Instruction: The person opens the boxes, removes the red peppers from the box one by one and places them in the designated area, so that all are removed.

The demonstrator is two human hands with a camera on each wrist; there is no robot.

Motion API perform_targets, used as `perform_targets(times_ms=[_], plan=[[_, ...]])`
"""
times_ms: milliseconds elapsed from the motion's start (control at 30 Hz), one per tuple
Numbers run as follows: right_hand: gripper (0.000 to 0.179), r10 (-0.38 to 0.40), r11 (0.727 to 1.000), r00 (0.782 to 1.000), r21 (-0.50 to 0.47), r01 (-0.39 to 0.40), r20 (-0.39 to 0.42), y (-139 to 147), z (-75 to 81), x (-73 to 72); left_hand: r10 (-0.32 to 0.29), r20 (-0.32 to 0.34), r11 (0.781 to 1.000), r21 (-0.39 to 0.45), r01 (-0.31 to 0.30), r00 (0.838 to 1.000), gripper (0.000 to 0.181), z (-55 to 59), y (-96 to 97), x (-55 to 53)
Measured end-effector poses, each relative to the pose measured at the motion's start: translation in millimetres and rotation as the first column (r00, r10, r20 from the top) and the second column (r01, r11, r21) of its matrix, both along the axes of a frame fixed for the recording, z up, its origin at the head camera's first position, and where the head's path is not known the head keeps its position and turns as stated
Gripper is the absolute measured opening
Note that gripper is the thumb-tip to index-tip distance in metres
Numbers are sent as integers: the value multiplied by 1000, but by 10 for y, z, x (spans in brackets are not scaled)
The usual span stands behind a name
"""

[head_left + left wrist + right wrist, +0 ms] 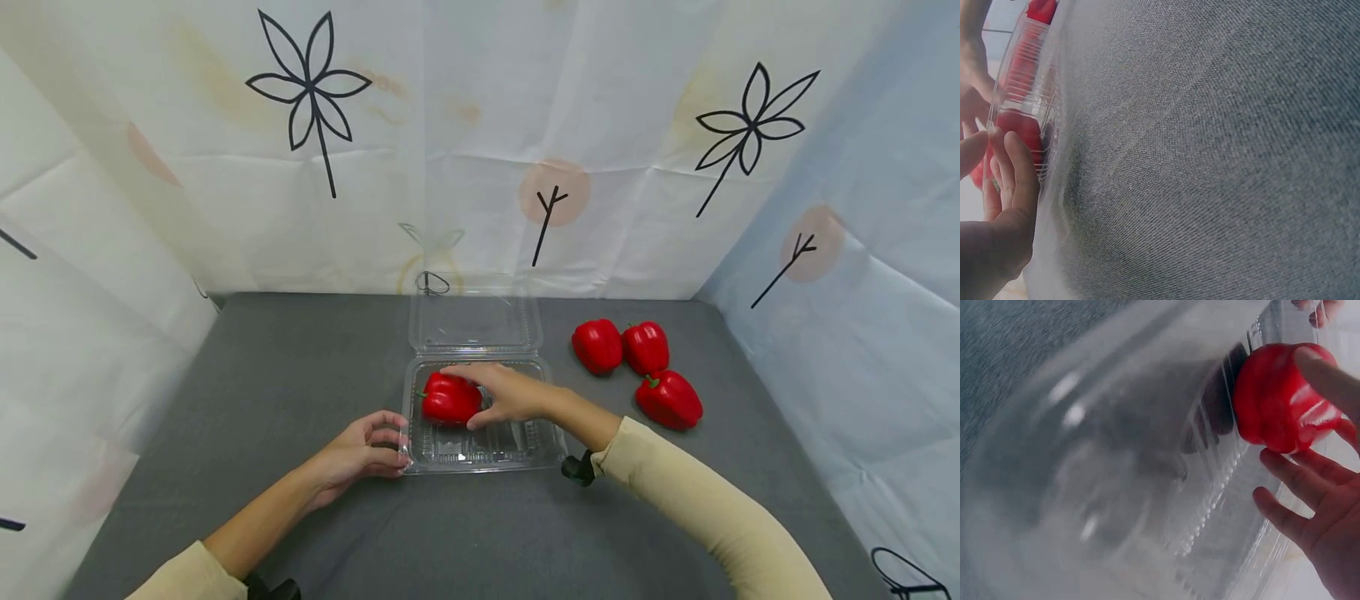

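A clear plastic clamshell container (487, 457) lies on the grey table with its lid (476, 325) folded back. One red bell pepper (448, 400) is in the left part of its base, green stem facing left. My right hand (513, 393) holds this pepper from the right, fingers over its far side and thumb near its close side; in the right wrist view, the thumb lies across the pepper and some fingers are spread. With my left hand (360, 454) I grip the container's left rim, thumb and fingertips meeting there in the left wrist view.
To the right of the container, three more red bell peppers (597, 346) sit grouped on the grey cloth-covered table (300, 358). White patterned fabric (480, 125) hangs along the back and both sides of the table.
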State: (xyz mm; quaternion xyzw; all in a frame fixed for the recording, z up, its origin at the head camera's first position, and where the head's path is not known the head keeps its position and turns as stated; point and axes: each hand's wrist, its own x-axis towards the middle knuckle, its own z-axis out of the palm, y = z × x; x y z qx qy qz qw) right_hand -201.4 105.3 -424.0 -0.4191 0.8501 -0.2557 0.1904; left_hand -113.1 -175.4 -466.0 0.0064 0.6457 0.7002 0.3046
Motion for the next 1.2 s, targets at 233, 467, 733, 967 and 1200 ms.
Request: perform_targets(times_ms=[233,467,733,967,1200], plan=[[79,-14,999,998,48,17,-56,-56,23,36,-6,-2,1000,3,6,1000,56,-8,4,-6],[78,-21,999,997,49,25,-74,-60,27,61,-2,-2,1000,-1,2,1000,56,0,8,-4],[76,8,1000,997,30,-5,-76,19,54,93,-9,0,1000,-10,9,1000,56,8,9,-11],[76,8,996,999,85,-5,-43,156,95,203,-5,-1,1000,-12,4,1000,56,7,10,-5],[75,22,999,999,27,-21,-23,341,235,315,7,-12,1000,-10,-7,1000,56,-2,14,9]])
